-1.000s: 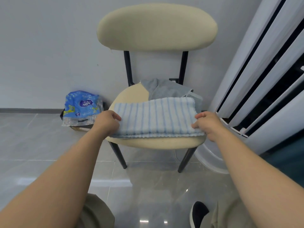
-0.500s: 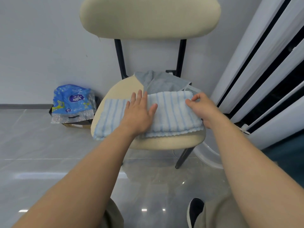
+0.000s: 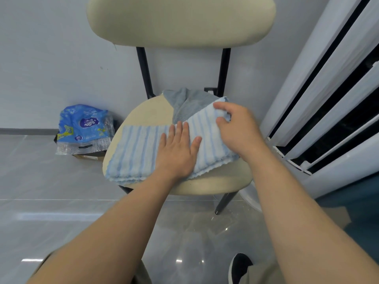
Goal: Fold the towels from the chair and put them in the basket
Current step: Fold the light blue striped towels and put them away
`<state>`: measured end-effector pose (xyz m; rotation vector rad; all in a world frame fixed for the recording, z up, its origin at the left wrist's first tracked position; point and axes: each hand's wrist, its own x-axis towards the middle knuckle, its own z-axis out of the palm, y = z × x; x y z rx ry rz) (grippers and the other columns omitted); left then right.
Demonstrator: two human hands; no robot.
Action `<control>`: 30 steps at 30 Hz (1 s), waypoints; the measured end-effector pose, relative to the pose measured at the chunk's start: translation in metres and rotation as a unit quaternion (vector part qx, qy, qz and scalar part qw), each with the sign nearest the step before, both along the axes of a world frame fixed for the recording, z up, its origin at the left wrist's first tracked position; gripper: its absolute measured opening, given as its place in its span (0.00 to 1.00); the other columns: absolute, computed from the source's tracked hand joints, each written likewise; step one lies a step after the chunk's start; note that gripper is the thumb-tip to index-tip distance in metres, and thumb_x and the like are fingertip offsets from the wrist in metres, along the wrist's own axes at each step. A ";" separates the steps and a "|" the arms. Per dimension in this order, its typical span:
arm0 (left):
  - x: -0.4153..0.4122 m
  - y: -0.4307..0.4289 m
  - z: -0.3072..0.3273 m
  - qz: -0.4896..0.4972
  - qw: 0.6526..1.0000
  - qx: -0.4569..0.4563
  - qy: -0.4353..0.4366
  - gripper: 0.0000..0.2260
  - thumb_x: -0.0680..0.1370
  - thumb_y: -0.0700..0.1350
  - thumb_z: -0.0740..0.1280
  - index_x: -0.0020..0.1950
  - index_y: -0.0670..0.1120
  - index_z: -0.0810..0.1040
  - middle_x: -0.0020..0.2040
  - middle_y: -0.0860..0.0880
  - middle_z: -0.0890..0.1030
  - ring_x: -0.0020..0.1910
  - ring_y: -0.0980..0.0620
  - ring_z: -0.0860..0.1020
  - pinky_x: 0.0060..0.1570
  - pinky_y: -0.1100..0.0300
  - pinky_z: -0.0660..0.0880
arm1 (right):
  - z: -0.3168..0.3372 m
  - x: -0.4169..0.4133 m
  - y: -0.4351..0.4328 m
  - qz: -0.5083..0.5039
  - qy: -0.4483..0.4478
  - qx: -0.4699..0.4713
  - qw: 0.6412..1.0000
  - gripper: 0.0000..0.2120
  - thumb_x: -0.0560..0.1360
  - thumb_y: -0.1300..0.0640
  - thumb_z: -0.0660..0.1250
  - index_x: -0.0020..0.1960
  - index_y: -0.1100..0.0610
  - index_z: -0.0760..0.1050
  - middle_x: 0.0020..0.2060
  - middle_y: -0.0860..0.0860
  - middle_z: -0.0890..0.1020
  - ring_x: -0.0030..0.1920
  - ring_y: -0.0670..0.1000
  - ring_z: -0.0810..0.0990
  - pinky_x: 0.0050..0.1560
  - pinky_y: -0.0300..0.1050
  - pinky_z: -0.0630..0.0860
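Low by the wall (image 3: 51, 58), to the left of the chair (image 3: 180, 19), sits a blue plastic package (image 3: 84, 128). A bold numeral 3, blue on a yellow-green patch, stands at the lower left of its front face. A white oval logo with a purple emblem sits in the middle of the pack. The lettering in and above the logo is too small and blurred to read. A second figure near the right edge, possibly an 8, cannot be made out with certainty. The silvery strip along the bottom carries a dark, illegible mark.
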<state>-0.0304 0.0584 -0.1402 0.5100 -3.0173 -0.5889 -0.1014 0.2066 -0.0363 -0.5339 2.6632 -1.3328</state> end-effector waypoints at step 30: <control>0.064 -0.114 0.084 0.161 0.791 0.590 -0.033 0.08 0.79 0.41 0.71 0.57 0.41 0.84 0.53 0.41 0.86 0.53 0.43 0.85 0.62 0.45 0.78 | -0.014 0.061 -0.121 0.137 -0.114 -0.099 0.979 0.17 0.83 0.53 0.63 0.71 0.47 0.72 0.55 0.46 0.82 0.42 0.47 0.86 0.55 0.53 0.82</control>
